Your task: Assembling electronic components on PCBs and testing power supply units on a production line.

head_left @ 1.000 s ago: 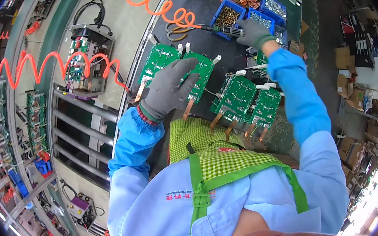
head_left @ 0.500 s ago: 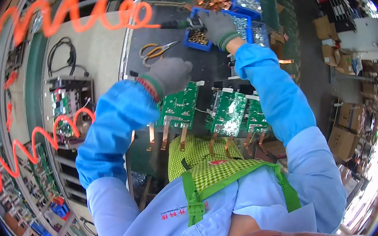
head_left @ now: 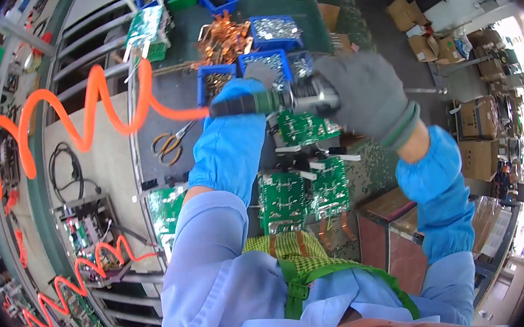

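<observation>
My right hand [head_left: 367,98], in a grey glove, is closed around an air screwdriver [head_left: 312,96]. The tool lies level above the bench, its long bit pointing right and its orange coiled hose [head_left: 93,111] running off to the left. My left hand [head_left: 261,72], also gloved, reaches into a blue bin of silver screws [head_left: 276,60]; its fingers are too small and partly hidden to make out. Nearer to me lie green circuit boards [head_left: 282,200], [head_left: 330,185] with copper strips at their near edge. Another circuit board [head_left: 306,127] sits below the screwdriver.
A blue bin of brass-coloured parts [head_left: 215,82] stands left of my left hand, with a heap of copper strips [head_left: 226,39] behind. Scissors [head_left: 168,149] lie on the bench at left. A further board [head_left: 166,209] is by my left elbow. Cartons [head_left: 475,122] stand at right.
My right hand has lifted the screwdriver from beside the bins and brought it right and nearer. My left hand has moved from over the boards to the screw bin. The whole view has shifted.
</observation>
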